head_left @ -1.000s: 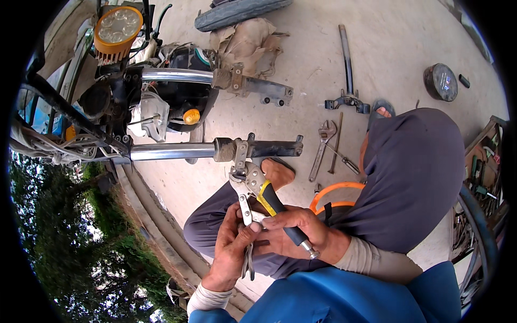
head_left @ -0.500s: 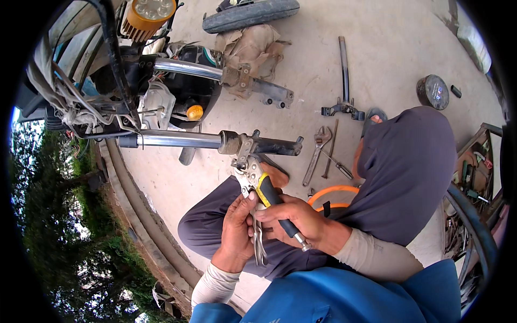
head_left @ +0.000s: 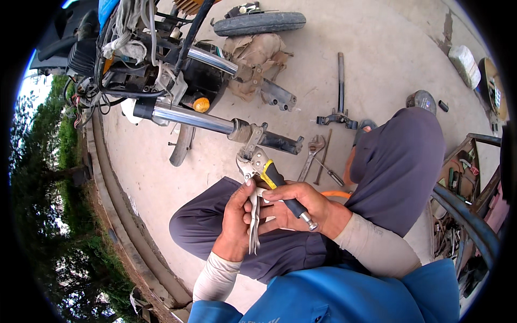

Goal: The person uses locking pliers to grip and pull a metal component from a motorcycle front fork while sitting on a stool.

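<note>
A pair of locking pliers (head_left: pixel 273 175) with a black and yellow handle has its jaws on the metal bracket (head_left: pixel 253 140) of the nearer fork leg (head_left: pixel 199 119). My left hand (head_left: pixel 232 220) pinches the pliers' bare metal lever (head_left: pixel 254 226) near its pivot, thumb on top. My right hand (head_left: pixel 307 202) is closed around the black handle, its thumb lying across toward the lever. The handle's adjusting screw (head_left: pixel 309 220) sticks out past the right palm. The two handles stand spread apart. The jaws' exact bite on the bracket is too small to make out.
The partly dismantled motorcycle (head_left: pixel 145 64) stands at upper left. A tyre (head_left: pixel 259 23) lies behind it. On the concrete are a fork stem (head_left: pixel 340 97), an adjustable wrench (head_left: pixel 311 156) and a screwdriver (head_left: pixel 331 172). A metal-framed tool tray (head_left: pixel 468 199) sits right of my knee.
The view has shifted, and the nearer fork leg now slants down to the right instead of lying level. Both hands keep their hold on the pliers, whose lever hangs straighter.
</note>
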{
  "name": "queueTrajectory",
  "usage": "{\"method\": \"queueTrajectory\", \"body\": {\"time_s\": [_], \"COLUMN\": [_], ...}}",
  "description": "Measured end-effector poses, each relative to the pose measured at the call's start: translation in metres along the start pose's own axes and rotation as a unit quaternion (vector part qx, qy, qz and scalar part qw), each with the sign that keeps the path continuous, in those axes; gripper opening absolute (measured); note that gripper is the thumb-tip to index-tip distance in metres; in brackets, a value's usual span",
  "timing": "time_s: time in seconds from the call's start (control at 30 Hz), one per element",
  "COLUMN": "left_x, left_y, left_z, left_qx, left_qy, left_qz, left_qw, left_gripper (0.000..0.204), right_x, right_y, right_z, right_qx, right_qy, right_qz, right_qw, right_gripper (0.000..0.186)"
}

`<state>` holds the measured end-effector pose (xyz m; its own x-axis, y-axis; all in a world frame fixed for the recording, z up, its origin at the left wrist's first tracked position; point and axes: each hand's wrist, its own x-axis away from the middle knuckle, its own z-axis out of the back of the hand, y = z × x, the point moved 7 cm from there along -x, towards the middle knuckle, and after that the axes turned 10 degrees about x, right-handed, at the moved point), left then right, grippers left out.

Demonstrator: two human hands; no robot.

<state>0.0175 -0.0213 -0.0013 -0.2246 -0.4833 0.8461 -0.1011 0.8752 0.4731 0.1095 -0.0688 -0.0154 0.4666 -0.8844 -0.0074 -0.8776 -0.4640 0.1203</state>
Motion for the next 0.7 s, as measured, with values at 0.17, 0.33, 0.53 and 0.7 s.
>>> {"method": "queueTrajectory", "body": {"time_s": [0.17, 0.33, 0.53, 0.7], "left_x": [-0.004, -0.018, -0.015, -0.015], "left_y": [-0.002, -0.011, -0.012, -0.013], "left_z": [-0.004, -0.021, -0.037, -0.036], "left_qx": [0.027, 0.006, 0.012, 0.015], "left_qy": [-0.053, -0.107, -0.169, -0.118], "left_qz": [-0.013, 0.02, 0.025, 0.001], "left_qw": [0.998, 0.994, 0.985, 0.993], "left_gripper": [0.023, 0.05, 0.047, 0.043], "right_x": [-0.004, 0.007, 0.015, 0.02], "right_y": [0.003, -0.007, -0.016, -0.019], "right_z": [0.004, -0.001, -0.005, -0.006], "right_qx": [0.014, 0.038, 0.074, 0.101], "right_qy": [-0.001, 0.048, 0.023, 0.047], "right_qz": [0.013, -0.011, -0.088, -0.129], "right_qw": [1.0, 0.998, 0.993, 0.985], "right_gripper": [0.024, 0.021, 0.03, 0.039]}}
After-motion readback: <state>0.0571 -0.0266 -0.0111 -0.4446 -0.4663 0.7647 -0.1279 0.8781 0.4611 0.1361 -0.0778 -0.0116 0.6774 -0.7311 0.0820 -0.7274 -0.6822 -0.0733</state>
